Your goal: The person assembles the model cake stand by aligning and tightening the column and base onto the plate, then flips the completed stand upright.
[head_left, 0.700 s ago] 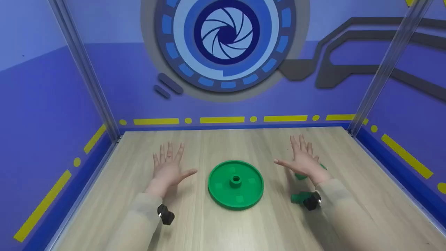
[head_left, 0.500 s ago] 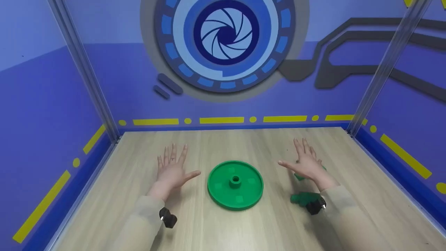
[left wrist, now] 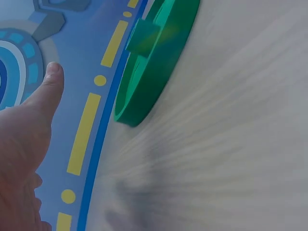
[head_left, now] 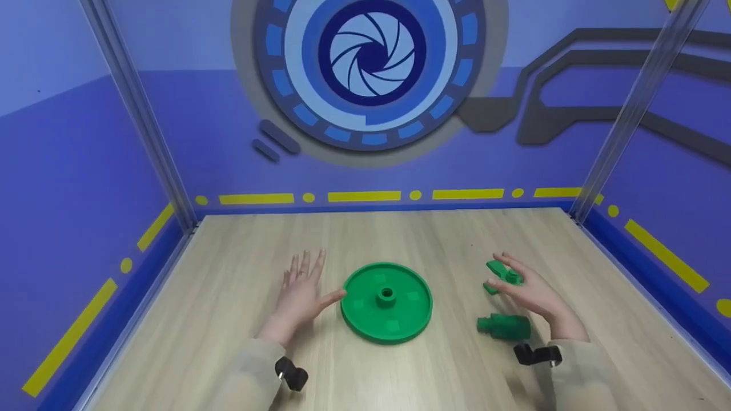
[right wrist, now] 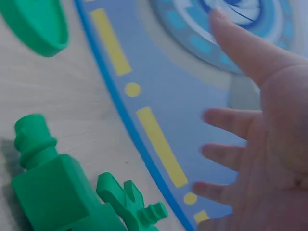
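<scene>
A round green dish-like disc [head_left: 365, 319] with a raised hollow hub lies on the table. My left hand [head_left: 300, 299] hovers at its left side, fingers straight and thumb stretched toward the rim; the left wrist view shows a gap between thumb and disc [left wrist: 161, 77]. Over on the right, my right hand [head_left: 531, 291] is held above a small green piece with flat arms and a peg [head_left: 497, 267], partly covering it. Its fingers are extended and hold nothing in the right wrist view. Nearer me lies a green block with a ridged neck [head_left: 507, 327], its neck pointing left.
The pale wooden table [head_left: 388, 377] is bounded by blue panels at the back and both sides. Metal posts [head_left: 137, 114] rise at the back corners. A small black wrist camera [head_left: 292, 374] sits on each sleeve.
My left hand has shifted right and nearer me, toward the disc. My right hand has moved right and nearer me, uncovering the necked block and more of the armed piece.
</scene>
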`<act>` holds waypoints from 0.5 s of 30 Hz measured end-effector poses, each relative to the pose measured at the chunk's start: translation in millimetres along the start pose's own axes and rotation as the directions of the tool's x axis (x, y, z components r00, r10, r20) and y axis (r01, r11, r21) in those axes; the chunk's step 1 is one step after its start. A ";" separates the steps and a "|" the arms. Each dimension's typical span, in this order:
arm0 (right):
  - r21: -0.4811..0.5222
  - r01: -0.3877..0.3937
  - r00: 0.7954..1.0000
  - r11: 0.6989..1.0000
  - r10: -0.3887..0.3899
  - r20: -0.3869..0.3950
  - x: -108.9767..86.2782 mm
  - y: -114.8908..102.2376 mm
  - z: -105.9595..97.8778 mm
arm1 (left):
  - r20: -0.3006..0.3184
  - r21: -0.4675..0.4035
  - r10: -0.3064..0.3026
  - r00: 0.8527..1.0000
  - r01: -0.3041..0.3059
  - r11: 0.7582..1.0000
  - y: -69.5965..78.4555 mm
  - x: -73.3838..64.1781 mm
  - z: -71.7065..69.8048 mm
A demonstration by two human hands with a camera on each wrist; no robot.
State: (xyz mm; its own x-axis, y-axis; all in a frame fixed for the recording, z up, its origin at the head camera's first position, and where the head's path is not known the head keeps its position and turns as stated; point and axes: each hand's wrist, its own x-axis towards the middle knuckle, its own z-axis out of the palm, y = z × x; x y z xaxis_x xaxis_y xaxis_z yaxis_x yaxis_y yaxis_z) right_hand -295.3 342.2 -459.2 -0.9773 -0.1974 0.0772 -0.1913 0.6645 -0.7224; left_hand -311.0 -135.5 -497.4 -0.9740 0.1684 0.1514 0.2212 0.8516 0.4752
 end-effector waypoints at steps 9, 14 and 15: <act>0.262 -0.028 0.992 0.965 -0.005 0.127 -20.5 27.9 -8.6 | -0.004 -0.104 0.015 1.000 -0.015 0.994 10.1 -11.4 22.8; 0.291 -0.107 0.972 0.951 0.038 0.233 -25.1 42.0 -10.8 | 0.016 -0.147 0.006 1.000 -0.004 0.989 14.4 -16.6 36.8; 0.290 -0.119 0.965 0.950 0.043 0.257 -26.0 43.9 -10.7 | 0.016 -0.153 0.004 1.000 -0.001 0.988 14.6 -17.5 39.7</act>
State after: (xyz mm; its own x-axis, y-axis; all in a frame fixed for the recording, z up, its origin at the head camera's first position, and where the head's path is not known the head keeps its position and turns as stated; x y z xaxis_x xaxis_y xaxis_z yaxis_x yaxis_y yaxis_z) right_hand -279.4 384.2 -485.7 -0.9283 -0.3474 -0.1328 -0.0388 0.4456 -0.8944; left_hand -292.7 -106.3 -527.5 -0.9738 0.1799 0.1393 0.2275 0.7656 0.6017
